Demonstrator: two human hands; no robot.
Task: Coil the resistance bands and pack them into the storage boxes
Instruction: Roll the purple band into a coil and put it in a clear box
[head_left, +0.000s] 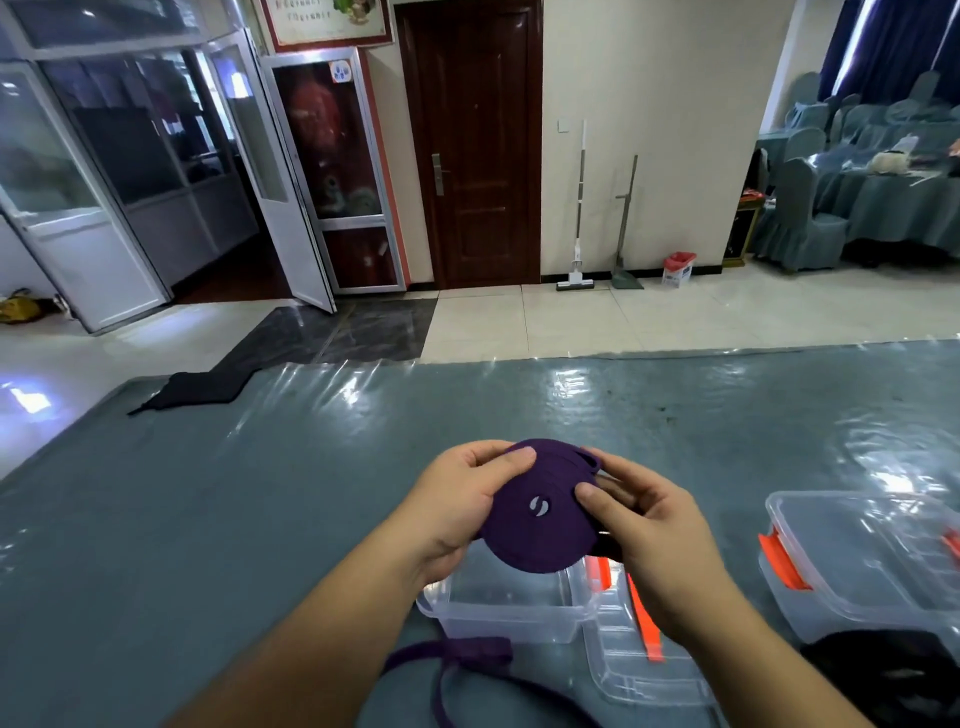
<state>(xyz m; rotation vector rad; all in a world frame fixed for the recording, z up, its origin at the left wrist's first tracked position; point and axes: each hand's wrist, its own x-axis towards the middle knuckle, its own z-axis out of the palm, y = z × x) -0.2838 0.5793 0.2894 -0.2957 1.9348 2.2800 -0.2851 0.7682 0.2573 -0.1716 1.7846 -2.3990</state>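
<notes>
Pale floor tiles are running back to a dark door (470, 145) and a mop (576, 208) leaning on the far wall, while nearer the camera a grey-blue worktop (260, 493) under glossy clear film is carrying everything.

A clear box (506, 608) is standing open just below the hands, and nothing is showing inside it. Its lid (644, 670), with orange latches, is lying flat beside it on the right. A second clear box (872, 566) with orange latches is sitting well apart to the right; what it is holding cannot be told.

Both hands are holding a purple band (540, 506) above the open box. It is wound into a flat round coil with no long axis, its face tilting up toward the camera. A small white logo is showing near its centre, and a loose loop end is sticking out at the upper right edge.

The left hand (462, 512) is gripping the coil's left side, thumb lying across the top. The right hand (649, 525) is pinching the right side, thumb pressing the face.

Another purple strap (457, 660) is lying loose on the worktop in front of the box.
</notes>
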